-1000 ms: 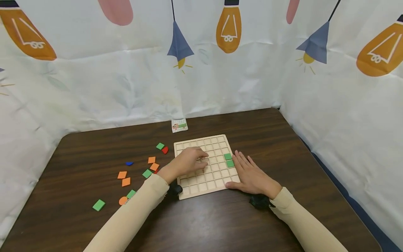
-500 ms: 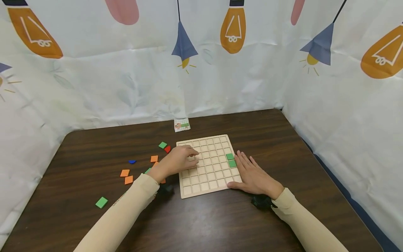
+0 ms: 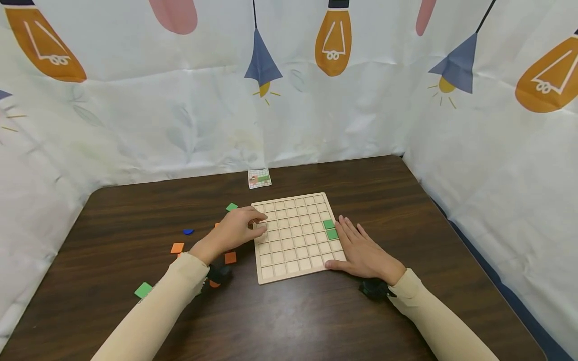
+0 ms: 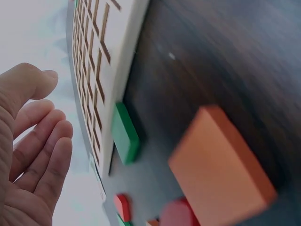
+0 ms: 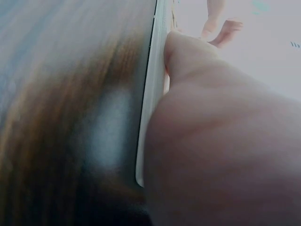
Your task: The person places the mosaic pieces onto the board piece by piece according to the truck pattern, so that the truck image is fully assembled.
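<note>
Board (image 3: 291,245): pale, gridded, turned slightly, with two green tiles (image 3: 328,224) seated in it toward 3 o'clock.
Left hand (image 3: 237,225): over the board's edge just past 9 o'clock, fingers loosely bent, thumb apart from them, nothing held.
Right hand (image 3: 368,250): laid flat, fingers straight, on the board's edge between 3 and 4 o'clock.
Loose pieces: orange tile (image 3: 230,257) between 8 and 9 o'clock of the board, blue piece (image 3: 187,231) at 9, green tile (image 3: 232,206) near 10; the left sleeve (image 3: 153,306) hides some.
Picking up: the tiles lie flat, so a thumb-and-fingertip pinch on opposite edges should suit best.
Steadying: light contact from the right hand is probably enough; a hard push could slide the board.
Clearance: the left sleeve runs low across the scatter and might brush pieces; lifting the forearm would help.
Table (image 3: 293,321): dark wood grain, glare toward 6 o'clock; picture card (image 3: 259,178) at 11, by the cloth.
Room: white cloth (image 3: 203,125) hung around, printed with lamps and bulbs.
</note>
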### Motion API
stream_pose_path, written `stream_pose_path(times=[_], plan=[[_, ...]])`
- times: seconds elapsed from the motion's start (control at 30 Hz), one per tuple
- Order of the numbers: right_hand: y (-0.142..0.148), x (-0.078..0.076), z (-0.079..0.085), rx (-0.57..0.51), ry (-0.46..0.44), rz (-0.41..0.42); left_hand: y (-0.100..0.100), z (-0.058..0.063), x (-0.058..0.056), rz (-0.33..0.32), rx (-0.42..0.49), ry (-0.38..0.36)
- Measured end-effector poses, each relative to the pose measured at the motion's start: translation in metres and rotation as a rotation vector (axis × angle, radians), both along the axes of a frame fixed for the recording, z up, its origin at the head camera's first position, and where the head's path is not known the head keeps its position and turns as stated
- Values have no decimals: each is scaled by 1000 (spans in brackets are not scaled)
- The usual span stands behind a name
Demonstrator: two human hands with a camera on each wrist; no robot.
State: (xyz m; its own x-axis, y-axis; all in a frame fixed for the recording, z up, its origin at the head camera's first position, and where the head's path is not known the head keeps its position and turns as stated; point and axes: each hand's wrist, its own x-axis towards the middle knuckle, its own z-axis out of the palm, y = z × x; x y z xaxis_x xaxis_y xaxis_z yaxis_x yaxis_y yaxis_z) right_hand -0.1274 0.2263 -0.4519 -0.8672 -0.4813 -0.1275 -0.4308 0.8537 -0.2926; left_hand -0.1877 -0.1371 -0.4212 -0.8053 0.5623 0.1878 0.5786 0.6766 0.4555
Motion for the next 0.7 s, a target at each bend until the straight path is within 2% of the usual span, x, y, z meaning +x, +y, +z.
stream_pose_path(times=[0.27, 0.7], plan=[[-1, 0, 1, 10, 2, -4, -19, -4, 5, 38, -11, -26], [-1, -1, -2, 9, -4, -3, -35, -14, 11, 64, -70, -141]])
